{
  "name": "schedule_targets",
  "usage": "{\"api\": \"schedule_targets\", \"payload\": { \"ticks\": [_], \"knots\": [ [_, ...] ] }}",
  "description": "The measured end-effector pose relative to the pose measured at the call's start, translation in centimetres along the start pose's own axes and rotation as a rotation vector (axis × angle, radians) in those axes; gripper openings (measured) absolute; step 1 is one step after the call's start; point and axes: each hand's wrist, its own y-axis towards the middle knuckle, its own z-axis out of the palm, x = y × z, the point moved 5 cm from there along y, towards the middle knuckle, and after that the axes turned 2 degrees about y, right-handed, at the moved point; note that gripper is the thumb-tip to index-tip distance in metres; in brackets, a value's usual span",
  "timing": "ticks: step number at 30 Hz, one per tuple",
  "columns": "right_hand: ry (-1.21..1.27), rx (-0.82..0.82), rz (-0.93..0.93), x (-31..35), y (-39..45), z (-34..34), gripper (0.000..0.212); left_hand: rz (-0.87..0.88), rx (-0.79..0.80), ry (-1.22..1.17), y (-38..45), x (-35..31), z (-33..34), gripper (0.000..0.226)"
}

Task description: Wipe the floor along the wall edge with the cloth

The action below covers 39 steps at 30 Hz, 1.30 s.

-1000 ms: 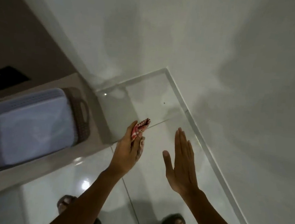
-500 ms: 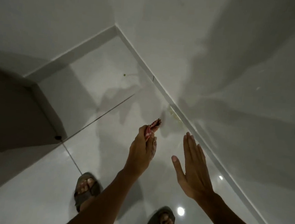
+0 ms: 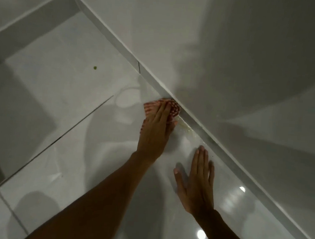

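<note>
A red-and-white patterned cloth [image 3: 174,107] lies pressed on the glossy white floor tiles [image 3: 75,131], right against the skirting [image 3: 200,121] at the foot of the wall. My left hand [image 3: 154,132] is flat on top of it, fingers pointing at the wall edge, covering most of the cloth. A yellowish smear [image 3: 185,127] runs along the floor just right of the cloth. My right hand [image 3: 198,182] rests open, palm down, on the floor closer to me, holding nothing.
The white wall [image 3: 234,59] runs diagonally from top centre to bottom right. A second skirting [image 3: 27,31] meets it in the corner at the top. A small green speck [image 3: 95,67] lies on the tile. A dark grout line [image 3: 80,120] crosses the floor.
I have dropped down much closer to the floor. My left hand went from holding the cloth in the air to pressing it on the floor at the wall edge. My right hand came down onto the tile.
</note>
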Motion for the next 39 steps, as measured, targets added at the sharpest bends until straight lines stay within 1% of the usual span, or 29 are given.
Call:
{"api": "schedule_targets", "payload": {
  "ticks": [1, 4, 6, 8, 10, 11, 13, 15, 17, 18, 20, 22, 23, 24, 26, 27, 28, 29, 31, 32, 35, 37, 39],
  "knots": [
    [-0.031, -0.005, 0.015, -0.5, 0.1, 1.0, 0.095, 0.026, 0.019, 0.034, 0.1, 0.6, 1.4, 0.059],
    [-0.042, -0.076, -0.008, -1.0, 0.0, 2.1, 0.092, 0.148, -0.008, 0.194, -1.1, 1.1, 3.9, 0.051],
    [-0.046, -0.093, 0.000, -1.2, 0.1, 2.3, 0.090, 0.279, -0.002, 0.284, -2.0, 1.0, 4.4, 0.046],
    [-0.041, -0.093, 0.015, -1.4, -0.1, 2.5, 0.090, 0.424, 0.052, 0.312, -2.4, 1.5, 3.8, 0.045],
    [-0.029, -0.107, 0.012, -1.2, -0.2, 2.5, 0.089, 0.495, 0.059, 0.308, -1.3, 2.9, 2.6, 0.042],
    [-0.031, -0.113, 0.008, -1.2, -0.2, 2.4, 0.089, 0.477, 0.029, 0.302, -0.3, 3.5, 2.1, 0.040],
    [-0.035, -0.119, 0.003, -1.4, -0.1, 2.4, 0.088, 0.336, -0.027, 0.293, 0.7, 3.7, 1.9, 0.041],
    [-0.044, -0.115, 0.007, -1.5, -0.1, 2.6, 0.088, 0.205, -0.068, 0.246, 0.3, 2.5, 3.0, 0.042],
    [-0.064, -0.125, 0.028, -1.5, -0.1, 2.7, 0.088, 0.155, -0.072, 0.198, -0.6, 1.1, 3.9, 0.041],
    [-0.081, -0.135, 0.050, -1.6, -0.3, 2.8, 0.089, 0.164, -0.073, 0.187, -1.0, 0.6, 4.1, 0.041],
    [-0.118, -0.160, 0.118, -1.7, -0.4, 2.9, 0.092, 0.245, -0.057, 0.219, -1.3, 0.3, 3.8, 0.040],
    [-0.125, -0.171, 0.187, -1.6, -0.8, 3.0, 0.096, 0.375, 0.019, 0.283, -1.6, 0.0, 3.5, 0.040],
    [-0.118, -0.168, 0.209, -1.6, -1.1, 3.1, 0.097, 0.423, 0.065, 0.279, -1.6, -0.2, 3.2, 0.040],
    [-0.112, -0.165, 0.219, -1.5, -1.3, 3.1, 0.097, 0.432, 0.097, 0.242, -1.6, -0.4, 2.9, 0.039],
    [-0.111, -0.169, 0.226, -1.5, -1.4, 3.2, 0.097, 0.335, 0.070, 0.148, -1.2, -0.5, 2.2, 0.037],
    [-0.112, -0.175, 0.231, -1.5, -1.5, 3.2, 0.097, 0.267, 0.030, 0.152, -1.2, -0.4, 2.1, 0.038],
    [-0.113, -0.180, 0.234, -1.5, -1.5, 3.2, 0.097, 0.216, -0.002, 0.203, -1.5, -0.4, 2.5, 0.040],
    [-0.113, -0.186, 0.236, -1.5, -1.5, 3.2, 0.097, 0.196, -0.008, 0.282, -2.1, -0.5, 3.4, 0.045],
    [-0.115, -0.200, 0.238, -1.5, -1.5, 3.4, 0.096, 0.218, 0.040, 0.401, -3.0, -1.3, 5.6, 0.058],
    [-0.119, -0.212, 0.240, -1.6, -1.5, 3.4, 0.096, 0.217, 0.058, 0.405, -3.3, -1.8, 6.3, 0.061],
    [-0.114, -0.239, 0.238, -1.6, -1.4, 3.5, 0.094, 0.200, 0.032, 0.335, -4.2, -2.8, 6.7, 0.053],
    [-0.099, -0.249, 0.254, -1.7, -1.7, 3.4, 0.095, 0.297, 0.068, 0.319, -4.3, -2.6, 6.3, 0.050],
    [-0.089, -0.229, 0.254, -2.1, -2.2, 3.3, 0.096, 0.490, 0.186, 0.316, -4.4, -1.5, 5.2, 0.048]
  ]
}}
